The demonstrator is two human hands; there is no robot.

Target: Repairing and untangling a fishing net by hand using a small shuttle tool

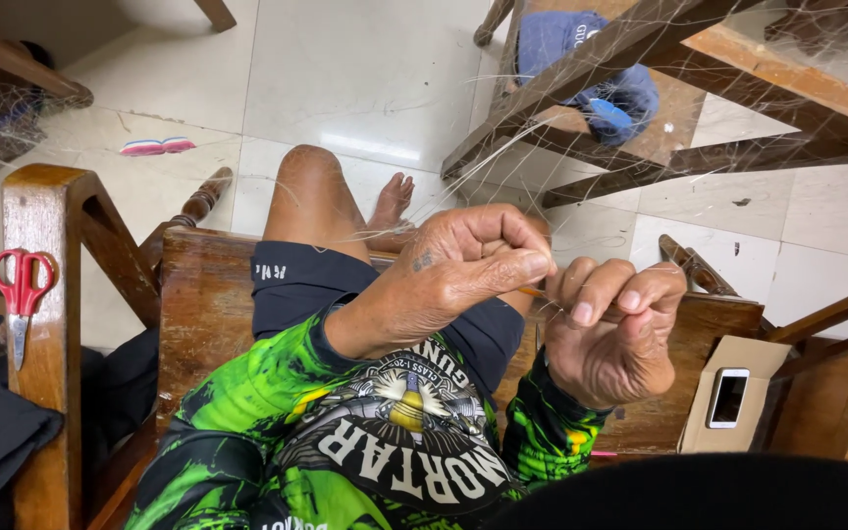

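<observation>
My left hand pinches thumb and forefinger on one end of a thin orange needle. My right hand is right beside it, its fingers curled around the needle's other end and fine strands of net. Both hands hover over my lap, above my dark shorts and green patterned shirt. A pale, nearly clear fishing net fans from the hands up to the right, over a wooden frame.
Red-handled scissors hang on a wooden chair post at the left. A white phone lies on a cardboard box at the right. A blue cloth sits under the frame. A pink sandal lies on the tiled floor.
</observation>
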